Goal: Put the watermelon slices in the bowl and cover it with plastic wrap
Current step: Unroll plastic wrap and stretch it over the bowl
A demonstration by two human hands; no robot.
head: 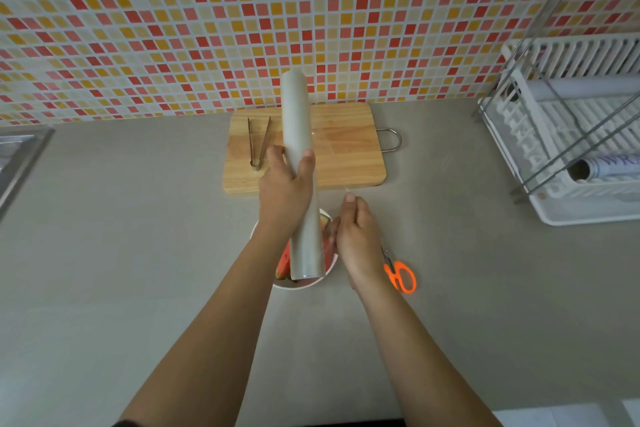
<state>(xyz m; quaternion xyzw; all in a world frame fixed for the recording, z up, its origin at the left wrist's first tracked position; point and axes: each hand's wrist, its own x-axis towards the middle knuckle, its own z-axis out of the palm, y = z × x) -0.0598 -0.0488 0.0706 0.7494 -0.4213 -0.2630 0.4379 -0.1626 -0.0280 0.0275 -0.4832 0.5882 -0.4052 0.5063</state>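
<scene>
My left hand (pixel 285 187) grips a long roll of plastic wrap (pixel 298 121) around its middle and holds it above the counter, pointing away from me. Under the roll's near end stands a white bowl (pixel 313 282) with red watermelon slices (pixel 284 262) inside, mostly hidden by the roll and my forearm. My right hand (pixel 358 236) is just right of the roll, fingers pinched on the loose edge of clear film drawn out from it. The film is almost invisible.
A wooden cutting board (pixel 349 152) lies beyond the bowl with metal tongs (pixel 258 142) on its left side. Orange-handled scissors (pixel 400 276) lie right of the bowl. A white dish rack (pixel 571 135) holding rolls stands at the right. A sink edge (pixel 20 163) shows at the left.
</scene>
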